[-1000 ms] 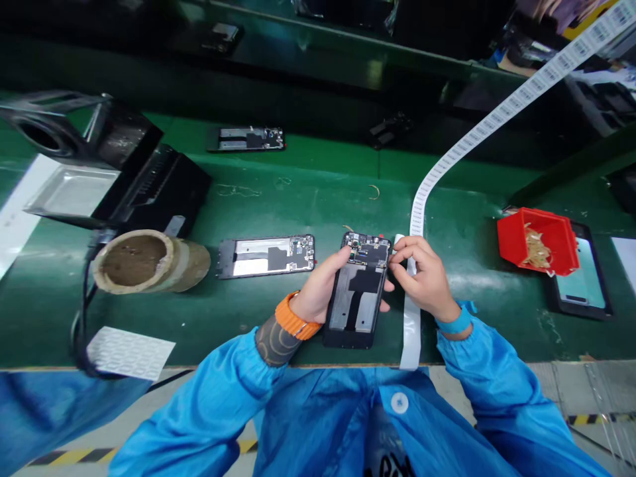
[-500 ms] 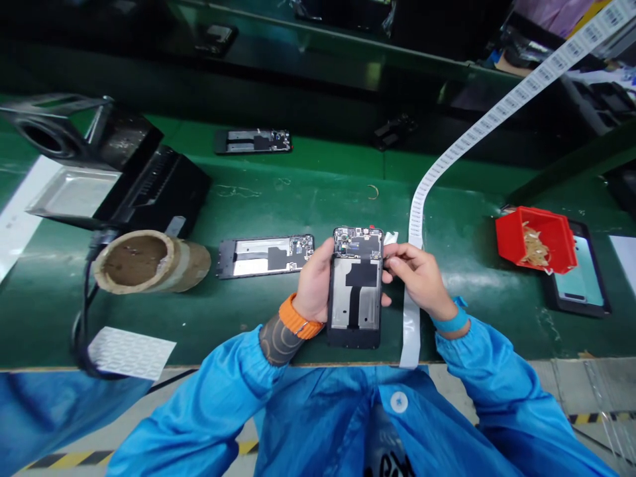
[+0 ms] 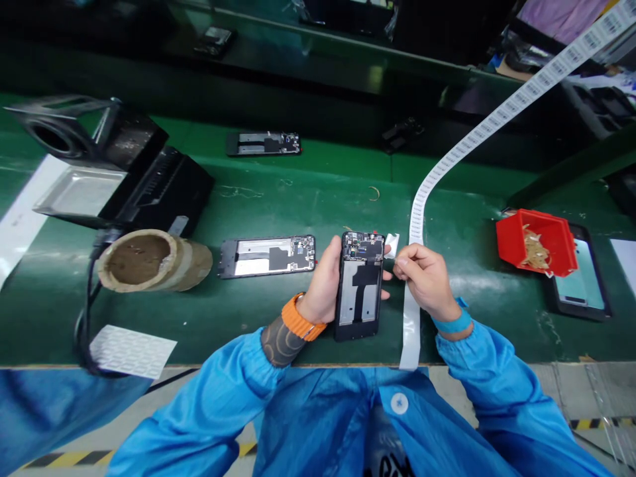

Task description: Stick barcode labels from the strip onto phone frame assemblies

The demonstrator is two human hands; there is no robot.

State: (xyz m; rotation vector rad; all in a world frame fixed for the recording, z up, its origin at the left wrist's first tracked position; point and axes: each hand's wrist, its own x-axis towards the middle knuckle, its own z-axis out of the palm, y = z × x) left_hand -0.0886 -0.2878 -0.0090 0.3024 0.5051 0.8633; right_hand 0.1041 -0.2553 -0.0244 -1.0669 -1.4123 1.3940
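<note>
My left hand [image 3: 322, 281] is wrapped around an opened phone [image 3: 358, 288], its circuit board and metal inner frame facing up, slightly tilted. The fingertips of that hand show past the phone's right edge. Just right of the phone, my right hand [image 3: 422, 275] is closed in a pinch; what lies between thumb and finger is too small to make out. A small white piece [image 3: 392, 246], like a folded sticker, is between the two hands' fingertips; which hand touches it is unclear. Left of the held phone, a second opened phone [image 3: 268, 256] lies flat on the green table.
A long strip of barcode labels [image 3: 416, 222] runs past my right hand. A red bin [image 3: 536, 243] sits on a dark framed panel [image 3: 583, 278] at right. At left are a cardboard tube [image 3: 196, 265], a black device [image 3: 163, 192] and a label sheet [image 3: 132, 351]. Another opened phone [image 3: 263, 143] lies behind.
The phone in my left hand has shifted slightly right and tilted. My right hand has drawn a little away from the phone's edge, and more of the small white piece shows.
</note>
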